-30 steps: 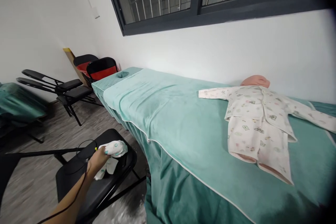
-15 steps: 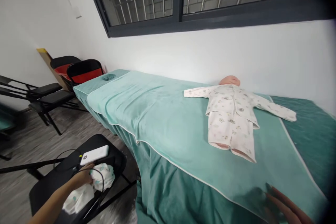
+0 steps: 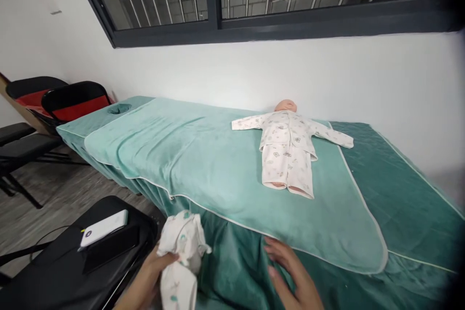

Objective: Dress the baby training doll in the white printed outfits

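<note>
My left hand (image 3: 158,266) grips a bundle of white cloth (image 3: 183,242) with small green prints, holding it in front of the bed's near side. Whether the bundle is one piece or two I cannot tell. My right hand (image 3: 290,271) is empty, its fingers apart and slightly curled, near the bed's front edge. On the bed lies a baby doll (image 3: 286,105) on its back, dressed in a white printed jacket (image 3: 286,128) and matching trousers (image 3: 285,167). Its sleeves are spread out to both sides. Both hands are apart from the doll.
A light green towel (image 3: 218,164) covers much of the dark green bed (image 3: 392,174) along the wall. At lower left, a black chair (image 3: 43,281) carries a white phone-like device (image 3: 104,227) and a dark box-shaped thing (image 3: 111,249). Folding chairs (image 3: 76,101) stand at the far left.
My left hand has lifted the white cloth bundle off the chair and brought it right, towards the bed. My right hand has moved left towards it. The view has shifted to the right.
</note>
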Action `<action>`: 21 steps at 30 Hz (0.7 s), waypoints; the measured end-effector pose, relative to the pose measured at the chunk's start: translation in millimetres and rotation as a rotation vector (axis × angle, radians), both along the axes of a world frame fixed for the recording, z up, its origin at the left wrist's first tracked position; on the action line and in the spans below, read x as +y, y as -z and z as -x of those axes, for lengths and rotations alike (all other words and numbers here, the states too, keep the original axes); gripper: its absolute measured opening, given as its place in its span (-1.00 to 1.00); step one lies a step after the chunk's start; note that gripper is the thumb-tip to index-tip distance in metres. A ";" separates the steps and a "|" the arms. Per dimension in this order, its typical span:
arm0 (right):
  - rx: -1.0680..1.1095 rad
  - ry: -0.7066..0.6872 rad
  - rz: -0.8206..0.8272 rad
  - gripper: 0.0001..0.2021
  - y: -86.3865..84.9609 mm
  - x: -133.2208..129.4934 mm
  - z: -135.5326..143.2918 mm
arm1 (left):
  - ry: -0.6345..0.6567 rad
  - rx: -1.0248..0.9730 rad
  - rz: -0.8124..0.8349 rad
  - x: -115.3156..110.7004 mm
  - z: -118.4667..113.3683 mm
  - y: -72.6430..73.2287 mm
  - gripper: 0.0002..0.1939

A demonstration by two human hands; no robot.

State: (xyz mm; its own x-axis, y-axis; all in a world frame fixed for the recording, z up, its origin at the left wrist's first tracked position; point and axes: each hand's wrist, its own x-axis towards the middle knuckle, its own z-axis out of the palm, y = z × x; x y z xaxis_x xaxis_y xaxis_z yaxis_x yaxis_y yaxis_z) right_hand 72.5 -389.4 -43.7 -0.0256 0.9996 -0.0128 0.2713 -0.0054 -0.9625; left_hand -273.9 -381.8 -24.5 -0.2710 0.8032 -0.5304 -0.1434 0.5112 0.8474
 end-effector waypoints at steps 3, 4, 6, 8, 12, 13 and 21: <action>0.143 -0.276 -0.038 -0.33 -42.1 21.3 27.3 | 0.020 -0.320 -0.116 19.8 -67.9 -34.9 -0.38; 0.217 -0.313 -0.048 -0.23 -55.4 29.9 33.5 | 0.038 -0.389 -0.169 29.0 -86.5 -43.9 -0.36; 0.343 -0.410 0.009 -0.12 -78.1 46.9 43.0 | 0.103 -0.466 -0.244 48.9 -119.4 -58.2 -0.35; 0.406 -0.371 0.012 -0.14 -93.8 62.1 48.1 | 0.121 -0.386 -0.296 67.8 -147.3 -68.7 -0.29; 0.422 -0.202 -0.032 -0.25 -107.5 86.1 37.5 | 0.167 -0.426 -0.302 94.0 -185.4 -83.6 -0.18; 0.405 -0.189 -0.033 -0.31 -109.8 91.3 28.9 | 0.202 -0.469 -0.309 98.0 -190.9 -85.8 -0.18; -0.270 0.327 -0.466 -0.53 -139.9 132.5 -121.4 | 0.367 -0.235 -0.391 107.7 -192.0 -55.0 -0.65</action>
State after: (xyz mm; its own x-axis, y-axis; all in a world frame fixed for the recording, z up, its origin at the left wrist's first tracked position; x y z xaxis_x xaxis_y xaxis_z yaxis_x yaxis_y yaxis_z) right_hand 193.9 -256.9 96.2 0.2254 0.8572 0.4630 0.5600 0.2749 -0.7816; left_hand -81.9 -274.1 30.5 0.1509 0.9706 -0.1876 -0.2232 0.2183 0.9500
